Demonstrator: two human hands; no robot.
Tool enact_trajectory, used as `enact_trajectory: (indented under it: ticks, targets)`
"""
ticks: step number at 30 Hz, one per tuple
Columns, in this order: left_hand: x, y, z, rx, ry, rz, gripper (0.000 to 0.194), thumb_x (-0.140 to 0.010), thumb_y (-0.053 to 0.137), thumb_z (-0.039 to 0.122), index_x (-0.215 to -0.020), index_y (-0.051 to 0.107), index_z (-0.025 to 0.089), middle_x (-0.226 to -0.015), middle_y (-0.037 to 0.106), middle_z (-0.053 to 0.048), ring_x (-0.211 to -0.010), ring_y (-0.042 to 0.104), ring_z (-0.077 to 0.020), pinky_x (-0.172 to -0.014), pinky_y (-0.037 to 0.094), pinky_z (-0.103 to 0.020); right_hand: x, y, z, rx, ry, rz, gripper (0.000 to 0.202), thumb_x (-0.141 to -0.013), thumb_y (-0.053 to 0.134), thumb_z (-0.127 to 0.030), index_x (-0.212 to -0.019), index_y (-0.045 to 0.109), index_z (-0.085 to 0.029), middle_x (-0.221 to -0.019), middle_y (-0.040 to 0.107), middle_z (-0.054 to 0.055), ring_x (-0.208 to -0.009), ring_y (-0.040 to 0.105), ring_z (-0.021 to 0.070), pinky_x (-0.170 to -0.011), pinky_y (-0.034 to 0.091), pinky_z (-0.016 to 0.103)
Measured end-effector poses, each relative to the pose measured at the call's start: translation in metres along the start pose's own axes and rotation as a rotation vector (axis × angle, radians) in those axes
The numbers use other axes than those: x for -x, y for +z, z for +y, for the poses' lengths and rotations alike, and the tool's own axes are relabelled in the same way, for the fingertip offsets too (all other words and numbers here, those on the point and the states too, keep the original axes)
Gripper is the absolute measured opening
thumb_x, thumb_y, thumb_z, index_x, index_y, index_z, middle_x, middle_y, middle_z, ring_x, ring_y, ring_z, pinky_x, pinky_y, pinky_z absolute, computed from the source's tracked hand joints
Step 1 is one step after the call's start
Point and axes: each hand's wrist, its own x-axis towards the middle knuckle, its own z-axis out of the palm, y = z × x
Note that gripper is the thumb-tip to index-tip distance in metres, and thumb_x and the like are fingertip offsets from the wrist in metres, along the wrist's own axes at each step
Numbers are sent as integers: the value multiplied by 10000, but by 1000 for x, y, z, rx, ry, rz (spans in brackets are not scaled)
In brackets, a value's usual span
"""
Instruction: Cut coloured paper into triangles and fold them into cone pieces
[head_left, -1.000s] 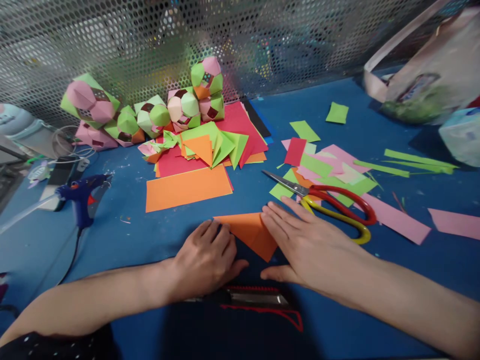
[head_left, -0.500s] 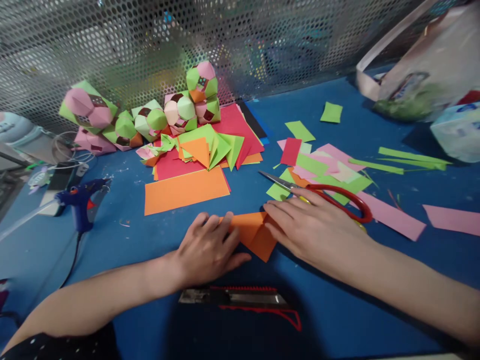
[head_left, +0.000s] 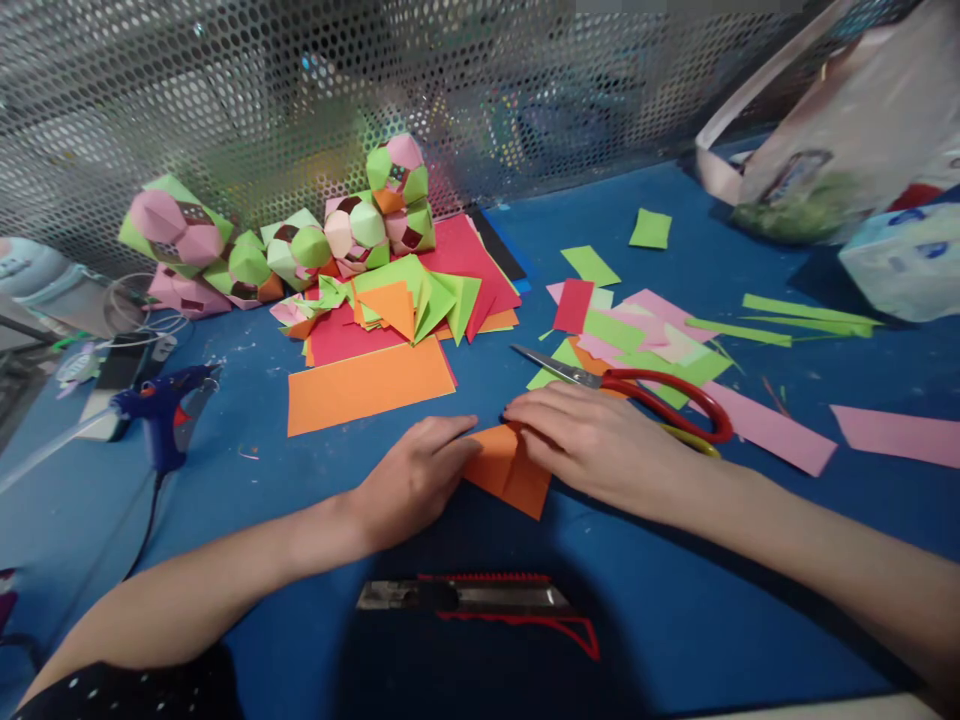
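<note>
Between my two hands is a folded piece of orange paper [head_left: 511,474], its lower corner pointing towards me over the blue table. My left hand [head_left: 418,472] pinches its left end between thumb and fingers. On the right end lies my right hand [head_left: 581,432], fingers bent over the top edge and pressed to the paper. Just beyond my right hand are scissors [head_left: 646,392] with red and yellow handles, their blades pointing left. A utility knife [head_left: 472,597] with red trim lies nearer to me, below the paper. A flat orange strip [head_left: 367,387] rests farther back.
Paper scraps [head_left: 645,335] in green, pink and red spread at the right. Folded paper balls [head_left: 352,235] stand along the perforated metal panel [head_left: 480,90]. A blue glue gun [head_left: 161,410] with a cord is at the left. A plastic bag [head_left: 840,140] sits back right.
My left hand has turned from lying flat over the paper to pinching its left end. The right hand's fingers have curled more over the top edge. The view has shifted slightly.
</note>
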Motion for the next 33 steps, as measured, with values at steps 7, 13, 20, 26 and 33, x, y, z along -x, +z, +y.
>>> enact_trajectory:
  ticks: [7, 13, 20, 26, 33]
  targets:
    - [-4, -5, 1, 168, -176, 10, 345, -817, 489, 33, -1141, 528, 144, -1146, 578, -139, -1078, 559, -200, -893, 498, -354, -4, 3, -5, -255, 210, -66, 274, -854, 492, -147, -1111, 587, -133, -995, 645, 106, -932, 596, 241, -801, 494, 386]
    - [-9, -12, 7, 270, -332, -2, 301, -822, 530, 70, -1103, 606, 148, -806, 621, -33, -725, 587, -123, -674, 492, -248, -13, -10, -18, -644, 481, -99, 184, -816, 539, -228, -963, 649, -209, -748, 651, -10, -656, 593, 139, -592, 487, 245]
    - [-14, -21, 6, 414, -387, -23, 183, -872, 513, 171, -792, 675, 145, -712, 631, -23, -654, 564, -102, -612, 437, -211, -16, -12, -21, -787, 559, -43, 164, -788, 590, -309, -848, 710, -214, -872, 731, 14, -822, 664, 176, -711, 520, 269]
    - [-14, -31, 5, 538, -696, -146, 242, -835, 557, 307, -654, 609, 156, -559, 558, 25, -511, 499, -79, -485, 381, -179, -17, -23, -8, -843, 667, 44, 159, -729, 668, -338, -822, 730, -225, -840, 742, 22, -786, 680, 191, -719, 543, 319]
    - [-16, -62, -4, 725, -823, -536, 297, -820, 558, 405, -651, 547, 161, -534, 559, 32, -455, 503, -77, -423, 356, -166, -16, -28, 15, -1063, 796, 72, 280, -619, 775, -390, -820, 732, -200, -727, 732, 29, -696, 680, 178, -662, 548, 309]
